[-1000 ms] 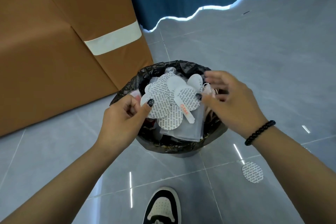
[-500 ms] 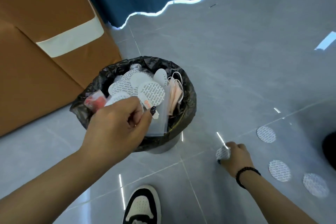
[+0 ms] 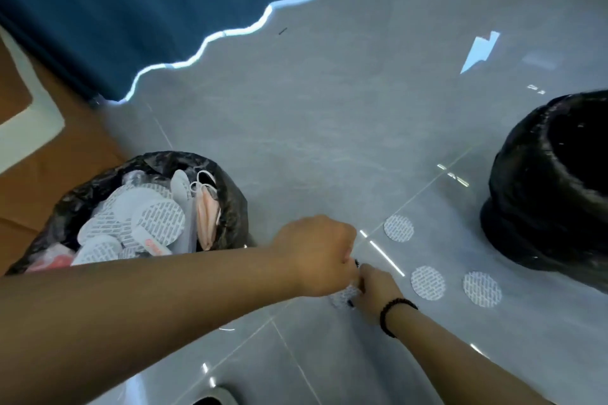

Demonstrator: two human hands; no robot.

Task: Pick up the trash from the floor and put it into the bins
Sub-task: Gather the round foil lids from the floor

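Down low, your right hand [image 3: 373,289] pinches a printed seal disc [image 3: 343,296] against the floor [image 3: 329,128], just right of the full bin [image 3: 230,194]. Your left hand [image 3: 317,251] is fisted, touching it. Three more discs [image 3: 428,283] lie farther right, toward the second bin [image 3: 526,194]; open tile beyond.

Glossy grey tiled floor [image 3: 329,128] mirrors the lights. Both bins [image 3: 227,207] wear crinkled, shiny black plastic liners. The round seals [image 3: 398,228] look like matt printed paper; the curtain [image 3: 138,10] is blue cloth.
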